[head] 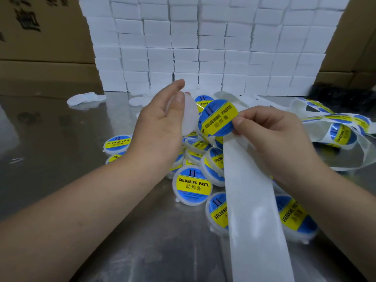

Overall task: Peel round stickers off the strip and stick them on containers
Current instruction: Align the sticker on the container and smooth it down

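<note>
Now, step: round sticker [217, 118] peeling off strip [250, 200], unapplied.
Right hand [270, 135]: pinching sticker edge.
Left hand [156, 127]: gripping blank container [189, 117].
Next: probably centring, pressing flat.

"SOLDERING PASTE 助焊膏" on sticker [218, 118]

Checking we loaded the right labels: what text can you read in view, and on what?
"SOLDERING PASTE" and "助焊膏": sticker pinched in right hand.
Same two lines: labelled containers on the table.
Fine print under them: too blurred.
Dark characters on cardboard box: cut off, unreadable.
Blank container in left hand: no text.
</note>
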Motion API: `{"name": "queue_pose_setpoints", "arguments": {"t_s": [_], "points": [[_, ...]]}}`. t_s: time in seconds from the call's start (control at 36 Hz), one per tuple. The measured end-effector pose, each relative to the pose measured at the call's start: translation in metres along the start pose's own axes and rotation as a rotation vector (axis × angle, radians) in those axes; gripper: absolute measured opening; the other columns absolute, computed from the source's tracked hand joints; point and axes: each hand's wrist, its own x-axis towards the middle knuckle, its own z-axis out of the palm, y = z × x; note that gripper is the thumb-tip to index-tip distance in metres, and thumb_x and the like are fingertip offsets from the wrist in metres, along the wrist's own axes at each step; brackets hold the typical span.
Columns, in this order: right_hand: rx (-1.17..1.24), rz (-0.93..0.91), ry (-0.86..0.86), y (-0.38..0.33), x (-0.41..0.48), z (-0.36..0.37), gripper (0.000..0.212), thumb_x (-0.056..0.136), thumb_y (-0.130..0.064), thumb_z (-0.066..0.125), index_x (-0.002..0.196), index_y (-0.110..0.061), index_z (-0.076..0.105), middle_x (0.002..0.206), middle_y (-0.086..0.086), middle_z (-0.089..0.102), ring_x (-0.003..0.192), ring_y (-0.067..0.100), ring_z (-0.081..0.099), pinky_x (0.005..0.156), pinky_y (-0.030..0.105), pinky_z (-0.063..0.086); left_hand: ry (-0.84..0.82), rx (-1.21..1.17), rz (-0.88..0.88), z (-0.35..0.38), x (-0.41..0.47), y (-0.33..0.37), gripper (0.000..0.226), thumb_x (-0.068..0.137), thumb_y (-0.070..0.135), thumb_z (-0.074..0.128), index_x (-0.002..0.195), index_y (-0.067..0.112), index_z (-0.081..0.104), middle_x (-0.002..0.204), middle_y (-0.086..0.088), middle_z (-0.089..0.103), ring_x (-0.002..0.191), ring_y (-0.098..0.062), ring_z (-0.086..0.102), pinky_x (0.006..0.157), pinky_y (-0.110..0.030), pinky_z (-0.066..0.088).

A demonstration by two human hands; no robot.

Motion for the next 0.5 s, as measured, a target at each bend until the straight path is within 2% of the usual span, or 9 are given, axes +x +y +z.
{"name": "queue_pose_setpoints", "arguments": {"t_s": [0.08, 0.11, 0.19, 0.28, 0.33, 0.39, 0.44, 0.5], "points": [[-0.013, -0.001, -0.062, 0.0003, -0.0014, 0.0021, 0.028, 0.081, -0.017, 0.062, 0.056, -0.027, 0.067, 0.059, -0.01, 0.059, 0.058, 0.003, 0.048, 0.056, 0.019, 0.04, -0.062, -0.227, -0.072, 0.0008, -0.002, 0.0042, 0.026, 0.098, 0.025, 0.041, 0.097, 0.046, 0.057, 0.12, -0.003, 0.06, 0.102, -0.013, 0.063, 0.067, -0.027, 0.056], [-0.011, -0.007, -0.071, 0.0, -0.0017, 0.002, 0.027, 0.081, -0.017, 0.062, 0.056, -0.028, 0.067, 0.059, -0.01, 0.059, 0.058, 0.003, 0.048, 0.055, 0.017, 0.039, -0.073, -0.266, -0.09, 0.0008, -0.0019, 0.0046, 0.027, 0.097, 0.023, 0.041, 0.096, 0.045, 0.059, 0.12, -0.006, 0.06, 0.099, -0.015, 0.064, 0.064, -0.028, 0.056], [-0.006, -0.018, -0.081, -0.0007, -0.0018, 0.0005, 0.026, 0.081, -0.017, 0.063, 0.058, -0.026, 0.068, 0.061, -0.009, 0.061, 0.062, 0.004, 0.051, 0.057, 0.017, 0.04, -0.081, -0.35, -0.135, 0.002, -0.0005, 0.0045, 0.027, 0.097, 0.021, 0.042, 0.093, 0.038, 0.062, 0.118, -0.011, 0.06, 0.093, -0.018, 0.066, 0.067, -0.035, 0.057], [0.01, -0.01, -0.095, -0.0008, -0.0017, 0.0003, 0.021, 0.081, -0.015, 0.064, 0.062, -0.024, 0.069, 0.066, -0.004, 0.064, 0.067, 0.007, 0.054, 0.064, 0.023, 0.043, -0.145, -0.533, -0.245, 0.0021, 0.0008, 0.0067, 0.025, 0.096, 0.018, 0.04, 0.092, 0.025, 0.064, 0.102, -0.011, 0.064, 0.082, -0.021, 0.067, 0.068, -0.038, 0.058], [0.015, -0.003, -0.108, -0.0007, -0.002, 0.001, 0.017, 0.079, -0.016, 0.064, 0.066, -0.024, 0.07, 0.064, -0.009, 0.065, 0.065, 0.003, 0.055, 0.063, 0.019, 0.044, -0.221, -0.679, -0.315, 0.0014, 0.0012, 0.0082, 0.016, 0.085, 0.018, 0.048, 0.091, 0.017, 0.062, 0.097, -0.014, 0.064, 0.08, -0.024, 0.066, 0.068, -0.04, 0.056], [0.026, 0.002, -0.118, -0.0005, -0.0021, 0.0013, 0.014, 0.078, -0.017, 0.065, 0.068, -0.025, 0.071, 0.063, -0.012, 0.066, 0.063, -0.001, 0.056, 0.061, 0.015, 0.044, -0.283, -0.736, -0.347, 0.0003, 0.0008, 0.0092, 0.03, 0.066, 0.026, 0.051, 0.091, 0.014, 0.061, 0.096, -0.016, 0.064, 0.081, -0.026, 0.065, 0.069, -0.04, 0.056], [0.032, 0.007, -0.121, -0.0001, -0.0021, 0.0011, 0.013, 0.078, -0.016, 0.065, 0.07, -0.024, 0.071, 0.066, -0.011, 0.068, 0.066, 0.001, 0.058, 0.066, 0.019, 0.047, -0.318, -0.742, -0.353, 0.0004, 0.0002, 0.0092, 0.037, 0.062, 0.03, 0.047, 0.092, 0.013, 0.06, 0.095, -0.015, 0.064, 0.081, -0.027, 0.064, 0.066, -0.038, 0.056], [0.029, 0.011, -0.114, -0.0001, -0.0019, 0.0007, 0.011, 0.077, -0.017, 0.065, 0.072, -0.023, 0.072, 0.072, -0.008, 0.07, 0.072, 0.005, 0.061, 0.074, 0.028, 0.049, -0.341, -0.748, -0.361, 0.0004, -0.0001, 0.0077, 0.032, 0.07, 0.03, 0.043, 0.091, 0.013, 0.059, 0.093, -0.013, 0.065, 0.08, -0.027, 0.064, 0.066, -0.037, 0.055]]}}
